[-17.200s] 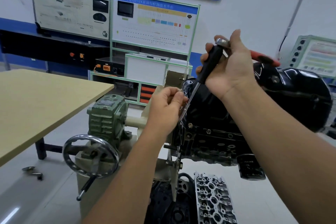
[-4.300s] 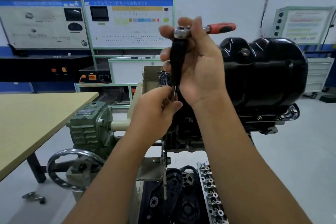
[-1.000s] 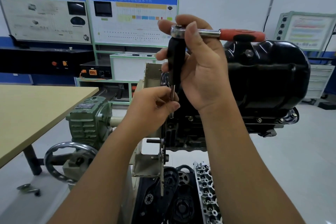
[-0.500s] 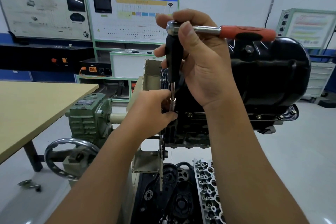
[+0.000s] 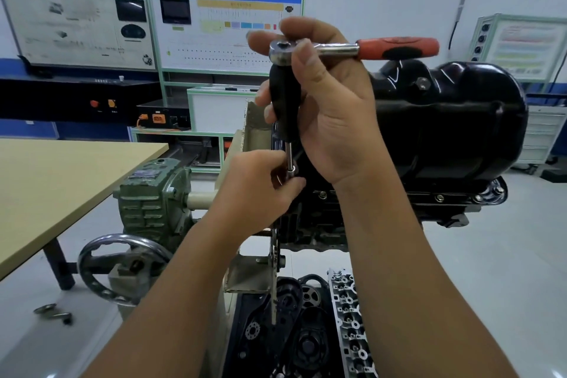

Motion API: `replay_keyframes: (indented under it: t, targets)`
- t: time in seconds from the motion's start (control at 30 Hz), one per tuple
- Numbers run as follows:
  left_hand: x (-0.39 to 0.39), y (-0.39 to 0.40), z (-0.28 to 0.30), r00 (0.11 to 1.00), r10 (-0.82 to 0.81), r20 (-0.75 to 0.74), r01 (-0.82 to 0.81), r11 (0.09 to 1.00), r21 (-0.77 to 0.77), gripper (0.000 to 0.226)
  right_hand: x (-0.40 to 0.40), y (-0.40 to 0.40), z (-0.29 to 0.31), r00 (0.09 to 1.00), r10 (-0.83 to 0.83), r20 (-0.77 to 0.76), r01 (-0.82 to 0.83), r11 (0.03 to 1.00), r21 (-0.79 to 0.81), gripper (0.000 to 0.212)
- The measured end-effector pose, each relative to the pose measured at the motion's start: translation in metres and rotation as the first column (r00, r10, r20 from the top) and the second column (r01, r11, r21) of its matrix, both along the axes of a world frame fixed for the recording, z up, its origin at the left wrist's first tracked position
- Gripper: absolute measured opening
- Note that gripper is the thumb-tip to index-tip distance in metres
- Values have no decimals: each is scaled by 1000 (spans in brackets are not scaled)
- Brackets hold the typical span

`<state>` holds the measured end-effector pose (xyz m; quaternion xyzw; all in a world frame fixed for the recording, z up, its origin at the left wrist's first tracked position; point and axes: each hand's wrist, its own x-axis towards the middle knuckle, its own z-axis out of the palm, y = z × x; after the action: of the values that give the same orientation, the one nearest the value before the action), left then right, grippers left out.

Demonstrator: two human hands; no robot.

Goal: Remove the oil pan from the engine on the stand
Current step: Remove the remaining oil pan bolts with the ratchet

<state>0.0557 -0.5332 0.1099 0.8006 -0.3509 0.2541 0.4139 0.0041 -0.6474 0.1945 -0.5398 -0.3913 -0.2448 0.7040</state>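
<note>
The glossy black oil pan sits on top of the upturned engine block, which is clamped to the stand. Bolts line the pan's flange. My right hand grips the black extension handle below the ratchet head, with the thumb against the head. The ratchet's red handle points right. My left hand pinches the socket end of the shaft at the pan's left end. The bolt under the socket is hidden.
A green gearbox with a handwheel stands left of the engine. A wooden table is at far left. A cylinder head and black covers lie below the engine. Two metal parts lie on the floor.
The ratchet and extension have come down slightly and the red handle has swung a little to the right. My left hand stays pinched at the socket end.
</note>
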Motion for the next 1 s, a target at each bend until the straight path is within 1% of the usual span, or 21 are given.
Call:
replay_keyframes:
  t: [0.1,0.17,0.2,0.27,0.33,0.4,0.47,0.57,0.63,0.7,0.73,0.77,0.8,0.87,0.93,1.0]
  targets:
    - [-2,2,7,990,-138,-17,135,984,-117,8,2,0,-1,995,-80,65,80,997,9,13]
    - [-3,1,10,986,-160,-38,152,975,-161,8,3,-1,-2,985,-137,102,136,991,17,15]
    - [-2,-1,10,988,-150,-38,141,974,-175,9,4,-1,-3,986,-134,96,131,991,35,17]
    - [-2,-3,11,995,-100,-15,95,975,-201,11,3,2,-4,996,-69,50,65,995,76,15]
    - [-1,-5,10,998,-59,2,58,971,-233,17,1,4,-4,1000,13,-29,-9,994,113,13]
    - [-2,-5,9,999,-45,5,45,967,-252,22,1,4,-4,995,48,-84,-35,988,149,16]
    - [-3,-6,9,1000,-29,11,31,966,-255,25,0,3,-3,998,25,-64,-13,983,181,10]
    - [-3,-8,8,1000,8,17,-3,965,-263,28,1,1,-4,997,-80,2,79,980,182,14]
    - [-2,-9,8,1000,-1,17,5,963,-270,28,-1,2,-3,998,-44,-53,53,980,193,6]
    - [-1,-10,7,1000,-13,27,19,969,-248,30,-2,2,-2,992,20,-123,8,975,223,12]
    - [0,-9,7,999,-25,20,29,976,-217,28,-3,2,-1,991,33,-128,-1,971,239,11]
    - [1,-8,8,999,-50,1,49,982,-180,22,-4,1,0,993,36,-114,-7,969,248,6]
    - [1,-6,9,996,-89,-26,84,985,-149,16,-5,0,2,996,24,-91,0,967,254,5]
    - [3,-2,10,987,-150,-59,142,982,-121,16,-6,-1,2,998,-3,-58,17,969,245,13]
    - [4,-1,11,986,-157,-63,146,979,-142,16,-7,0,1,998,10,-58,4,973,229,16]
    - [3,-2,11,990,-130,-62,117,977,-178,13,-7,1,0,998,23,-52,-12,980,197,20]
